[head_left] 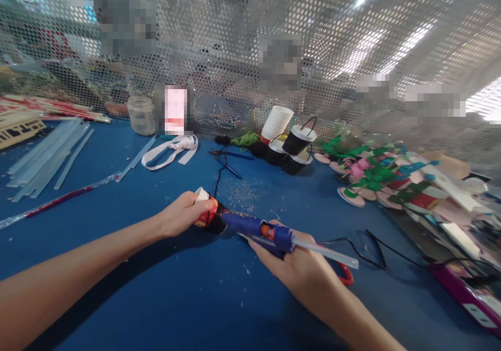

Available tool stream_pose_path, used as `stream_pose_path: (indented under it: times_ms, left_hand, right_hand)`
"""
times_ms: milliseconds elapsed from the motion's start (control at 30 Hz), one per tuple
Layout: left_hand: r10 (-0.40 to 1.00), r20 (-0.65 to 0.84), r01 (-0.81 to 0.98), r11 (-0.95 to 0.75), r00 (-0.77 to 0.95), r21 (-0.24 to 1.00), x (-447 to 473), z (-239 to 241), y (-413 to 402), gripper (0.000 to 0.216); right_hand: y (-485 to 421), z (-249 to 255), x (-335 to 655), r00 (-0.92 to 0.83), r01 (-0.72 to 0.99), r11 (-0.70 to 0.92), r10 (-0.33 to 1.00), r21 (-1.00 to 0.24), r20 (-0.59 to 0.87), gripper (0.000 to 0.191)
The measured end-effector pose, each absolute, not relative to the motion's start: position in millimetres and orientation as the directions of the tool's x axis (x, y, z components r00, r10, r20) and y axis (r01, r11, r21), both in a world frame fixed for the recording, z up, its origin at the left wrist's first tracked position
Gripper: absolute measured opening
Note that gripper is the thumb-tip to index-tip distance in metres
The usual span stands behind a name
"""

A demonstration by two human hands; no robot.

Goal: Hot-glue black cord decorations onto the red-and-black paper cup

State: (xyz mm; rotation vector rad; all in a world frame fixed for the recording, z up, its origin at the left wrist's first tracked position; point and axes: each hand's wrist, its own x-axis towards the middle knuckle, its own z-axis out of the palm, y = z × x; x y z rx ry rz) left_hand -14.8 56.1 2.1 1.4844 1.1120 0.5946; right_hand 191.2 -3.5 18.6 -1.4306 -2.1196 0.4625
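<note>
My left hand (180, 214) is closed round a small paper cup (206, 213) with a red and black wrap, held on its side just above the blue table (164, 288). My right hand (301, 267) grips a blue glue gun (262, 229). A clear glue stick (326, 252) juts out of the gun's back. The gun's nozzle points left and touches the cup's black part. A black cord (368, 246) trails from the gun to the right.
Clear glue sticks (47, 158) lie at the far left. A white ribbon (172, 150), a jar (141, 114), stacked white cups (277, 122) and black-wrapped cups with handles (295, 145) stand at the back. Finished green and pink pieces (371, 176) crowd the right. A perforated metal screen (235, 53) closes the back.
</note>
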Motion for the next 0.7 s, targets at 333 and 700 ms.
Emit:
stream_pose_path:
  times_ms: [333,700]
  left_hand:
    - [0.920,-0.241,0.328,0.134,0.310,0.935,-10.5,5.4,55.0,0.028]
    - [0.936,-0.232,0.321,0.142,0.264,0.936,-10.0,1.7,55.7,0.029]
  right_hand:
    - [-14.1,26.1,184.5,-0.346,0.794,0.415,0.909,-0.445,0.232,0.014]
    - [-16.1,26.2,183.3,-0.387,0.784,0.456,0.890,-0.422,0.243,0.012]
